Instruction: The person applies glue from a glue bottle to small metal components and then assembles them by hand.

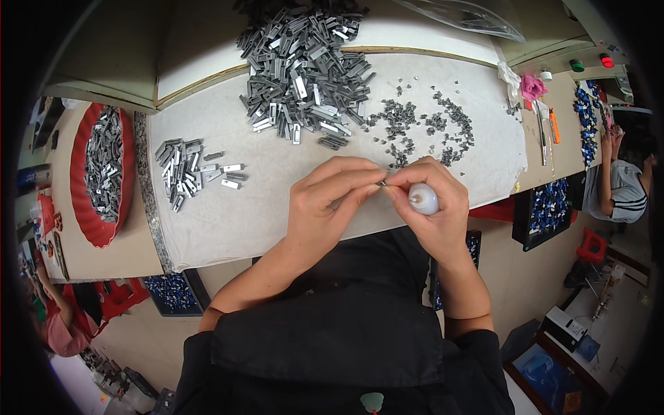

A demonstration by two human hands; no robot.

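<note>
My left hand [325,197] and my right hand [439,204] meet fingertip to fingertip over the front of the white-covered table. Pinched between them is a small dark metal piece [382,183], mostly hidden by the fingers. My right hand also cradles a small whitish squeeze bottle [424,199] in its curled fingers, its tip facing up. Just beyond the fingers lie scattered tiny grey parts [398,117]. A large heap of grey oblong metal pieces [297,76] rises behind them. Left of my hands is a smaller group of similar oblong pieces [183,169].
A red scalloped basin [79,183] full of metal pieces stands on the left. At the right are a pink flower-like item [532,87], an orange-handled tool [554,126] and a black tray [523,225] of blue and white parts. Other people [626,187] sit on both sides.
</note>
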